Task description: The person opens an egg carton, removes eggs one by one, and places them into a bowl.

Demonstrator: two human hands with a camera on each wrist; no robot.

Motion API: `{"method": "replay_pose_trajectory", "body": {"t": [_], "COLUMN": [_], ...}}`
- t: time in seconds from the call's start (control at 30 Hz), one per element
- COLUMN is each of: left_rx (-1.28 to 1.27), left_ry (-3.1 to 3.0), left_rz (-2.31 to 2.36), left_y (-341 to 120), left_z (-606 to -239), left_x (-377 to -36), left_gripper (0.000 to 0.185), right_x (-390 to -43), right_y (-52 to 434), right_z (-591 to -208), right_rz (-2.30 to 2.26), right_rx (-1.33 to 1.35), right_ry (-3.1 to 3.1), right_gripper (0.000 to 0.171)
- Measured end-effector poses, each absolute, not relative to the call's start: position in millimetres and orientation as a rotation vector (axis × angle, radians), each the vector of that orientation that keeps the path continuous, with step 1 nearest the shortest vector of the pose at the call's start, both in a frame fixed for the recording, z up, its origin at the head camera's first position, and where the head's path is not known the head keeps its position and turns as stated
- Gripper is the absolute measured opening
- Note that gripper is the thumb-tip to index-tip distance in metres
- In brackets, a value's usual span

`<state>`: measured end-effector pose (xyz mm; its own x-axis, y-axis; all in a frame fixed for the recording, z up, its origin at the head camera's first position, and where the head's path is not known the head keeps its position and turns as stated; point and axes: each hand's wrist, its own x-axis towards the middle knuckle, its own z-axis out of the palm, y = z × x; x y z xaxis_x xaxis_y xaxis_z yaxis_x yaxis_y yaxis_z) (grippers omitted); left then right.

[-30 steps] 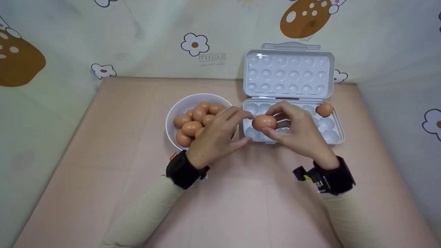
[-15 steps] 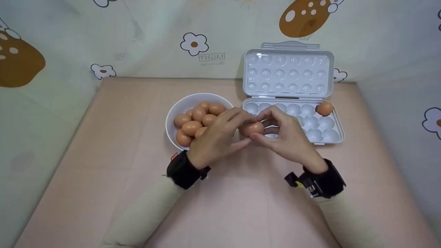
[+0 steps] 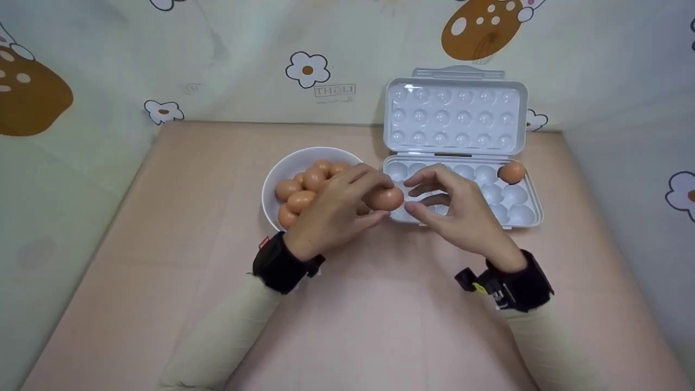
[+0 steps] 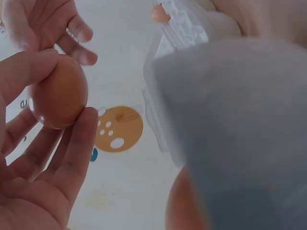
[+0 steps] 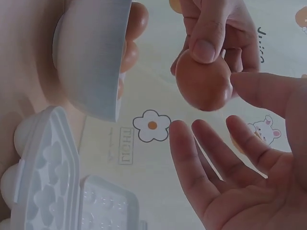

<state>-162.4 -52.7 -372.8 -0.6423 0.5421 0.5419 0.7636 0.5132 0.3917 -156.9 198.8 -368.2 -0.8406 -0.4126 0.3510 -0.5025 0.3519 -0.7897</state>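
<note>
Pinching an egg point(image 3: 384, 199) in my left hand point(image 3: 331, 217), I have it between thumb and fingertips, raised over the gap between the bowl point(image 3: 271, 187) and the tray point(image 3: 535, 209). The left wrist view shows the grip plainly — thumb on one side of the shell, fingers curled round the other. My right hand point(image 3: 459, 214) sits just to the right of the egg, fingers spread and relaxed, palm turned toward it, holding nothing; from the right wrist view its fingertips are near the shell but apart from it.

The bowl lies to the left, partly behind my left hand, with a heap of brown eggs point(image 3: 296, 190) in it. The tray lies to the right, its near-left cups hidden under my right hand, and its lid point(image 3: 456, 117) stands open at the far side, leaning against the patterned backdrop. One egg already sits in the tray point(image 3: 511, 172) — far row, rightmost cup. Bowl and tray stand just beside each other on the pink table point(image 3: 163, 244), the held egg above their near edges and closer to the tray's left end.
</note>
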Motion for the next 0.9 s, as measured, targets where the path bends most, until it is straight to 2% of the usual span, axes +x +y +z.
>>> {"method": "replay_pose_trajectory", "body": {"t": [0.53,0.9], "left_rx": [-0.813,-0.671], "left_ry": [-2.549,-2.803], "left_rz": [-0.947,-0.785], "left_y": [-124,-155], "left_z": [-346,-345], "left_x": [-182,-208], "left_gripper": [0.036,0.033], "right_x": [-167,-172], "right_y": [225,233], "right_z": [-359,-360], "right_rz": [1.276,1.202], "right_rx": [0.774,0.757], "right_ry": [-2.487,-2.504], "right_gripper": [0.039,0.040]}}
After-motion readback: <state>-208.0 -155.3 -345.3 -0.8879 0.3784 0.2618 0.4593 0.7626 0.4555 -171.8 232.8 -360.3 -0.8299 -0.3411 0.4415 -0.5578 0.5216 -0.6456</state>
